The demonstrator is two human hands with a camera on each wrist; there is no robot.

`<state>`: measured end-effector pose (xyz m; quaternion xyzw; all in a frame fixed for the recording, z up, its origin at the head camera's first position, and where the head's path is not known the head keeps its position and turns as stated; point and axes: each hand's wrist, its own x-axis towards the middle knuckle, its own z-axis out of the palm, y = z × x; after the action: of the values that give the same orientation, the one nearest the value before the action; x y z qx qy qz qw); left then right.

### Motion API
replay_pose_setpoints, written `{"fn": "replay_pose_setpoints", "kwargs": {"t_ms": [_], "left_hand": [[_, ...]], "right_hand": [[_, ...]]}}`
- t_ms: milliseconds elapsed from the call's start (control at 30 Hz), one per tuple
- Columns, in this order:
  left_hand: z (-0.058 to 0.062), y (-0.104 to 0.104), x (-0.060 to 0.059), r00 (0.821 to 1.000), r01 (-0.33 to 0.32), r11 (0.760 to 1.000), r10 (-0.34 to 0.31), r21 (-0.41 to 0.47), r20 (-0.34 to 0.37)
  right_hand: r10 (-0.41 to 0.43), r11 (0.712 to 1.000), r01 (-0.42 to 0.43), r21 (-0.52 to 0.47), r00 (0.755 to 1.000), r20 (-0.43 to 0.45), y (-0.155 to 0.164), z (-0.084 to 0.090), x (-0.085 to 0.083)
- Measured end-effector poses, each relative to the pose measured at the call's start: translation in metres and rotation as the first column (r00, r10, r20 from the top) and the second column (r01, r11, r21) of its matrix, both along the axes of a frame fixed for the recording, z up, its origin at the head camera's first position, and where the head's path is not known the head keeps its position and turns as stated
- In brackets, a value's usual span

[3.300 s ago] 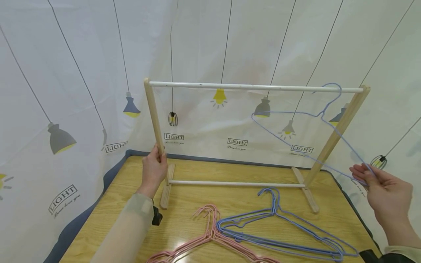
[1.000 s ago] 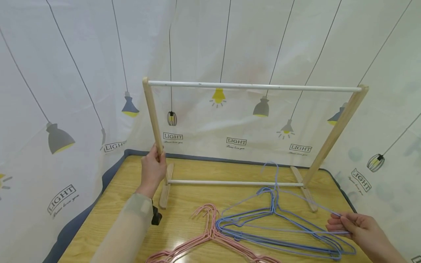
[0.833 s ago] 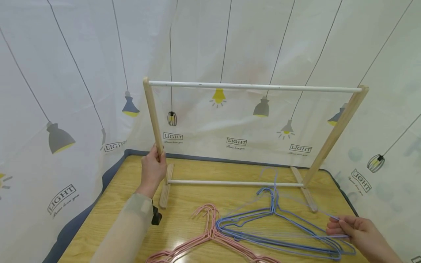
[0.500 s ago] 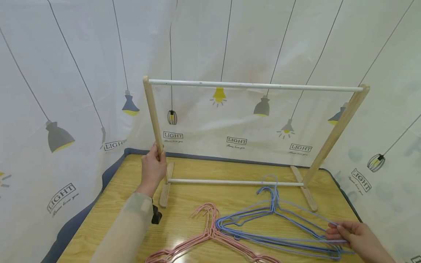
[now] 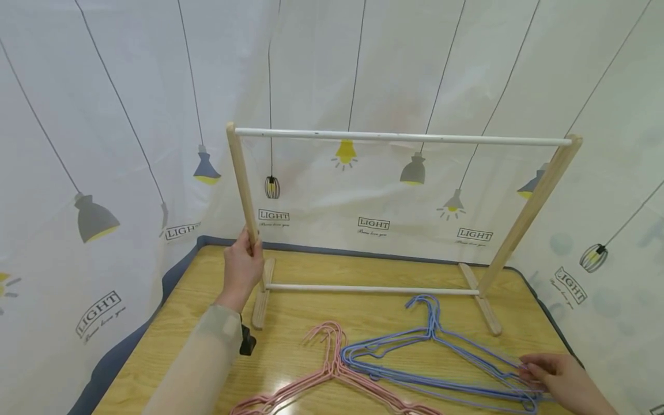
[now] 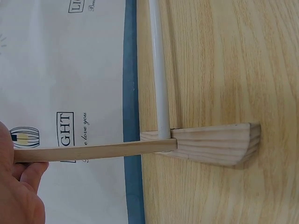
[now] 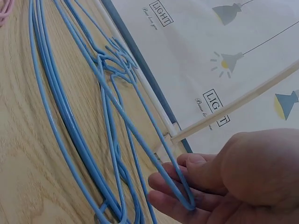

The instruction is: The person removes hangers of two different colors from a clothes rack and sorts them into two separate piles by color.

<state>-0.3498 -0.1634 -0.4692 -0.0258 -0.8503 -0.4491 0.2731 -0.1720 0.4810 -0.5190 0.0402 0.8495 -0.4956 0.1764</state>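
My left hand (image 5: 242, 268) grips the left wooden post (image 5: 241, 184) of a small clothes rack. In the left wrist view, the thumb and fingers hold that post above its wooden foot (image 6: 210, 142). At the lower right, my right hand (image 5: 562, 377) holds the corner of a blue wire hanger (image 7: 123, 114) between thumb and fingers. That hanger lies low over a pile of blue hangers (image 5: 451, 383), nearly lined up with them. Several pink hangers (image 5: 332, 372) lie to the left of the blue ones, their lower part cut off by the frame.
The rack's white top bar (image 5: 404, 136) carries no hanger. A lower white bar (image 5: 363, 288) runs just above the wooden table (image 5: 301, 271). The right post (image 5: 534, 207) leans outward in the head view. White printed cloth (image 5: 321, 69) surrounds the table at the back and sides.
The blue hanger has come off the top bar and moved down onto the blue pile, the right hand lowering it at the corner. The left hand has stayed on the post.
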Motion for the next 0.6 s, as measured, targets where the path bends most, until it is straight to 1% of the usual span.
{"fn": "replay_pose_setpoints", "kwargs": {"t_ms": [100, 200, 267, 333, 400, 500, 600], "left_hand": [[-0.002, -0.001, -0.001, 1.0, -0.002, 1.0, 0.002, 0.003, -0.006], [-0.004, -0.002, -0.001, 1.0, -0.005, 1.0, 0.005, -0.004, -0.016], [-0.004, -0.003, -0.001, 1.0, -0.009, 1.0, 0.009, -0.006, -0.026], [-0.005, -0.004, 0.0, 1.0, -0.009, 1.0, 0.009, -0.01, -0.03], [-0.004, -0.004, 0.0, 0.999, -0.01, 1.0, 0.01, -0.016, -0.03], [-0.001, -0.006, 0.001, 1.0, 0.007, 1.0, -0.007, -0.018, -0.017], [0.004, -0.007, 0.002, 1.0, 0.025, 1.0, -0.025, -0.008, 0.012]], "right_hand": [[-0.042, 0.988, 0.047, 0.146, 0.999, -0.034, -0.003, -0.001, -0.001], [-0.05, 0.97, 0.06, 0.237, 0.998, -0.046, -0.005, 0.0, -0.002], [-0.055, 0.964, 0.064, 0.26, 0.998, -0.041, -0.007, 0.002, -0.003], [-0.041, 0.963, 0.053, 0.265, 0.998, -0.052, -0.009, 0.004, -0.002], [-0.02, 0.961, 0.042, 0.275, 0.997, -0.081, -0.012, 0.007, -0.002], [0.009, 0.948, 0.044, 0.314, 0.986, -0.164, -0.019, 0.014, -0.001], [0.022, 0.933, 0.072, 0.351, 0.966, -0.258, -0.031, 0.025, -0.003]]}}
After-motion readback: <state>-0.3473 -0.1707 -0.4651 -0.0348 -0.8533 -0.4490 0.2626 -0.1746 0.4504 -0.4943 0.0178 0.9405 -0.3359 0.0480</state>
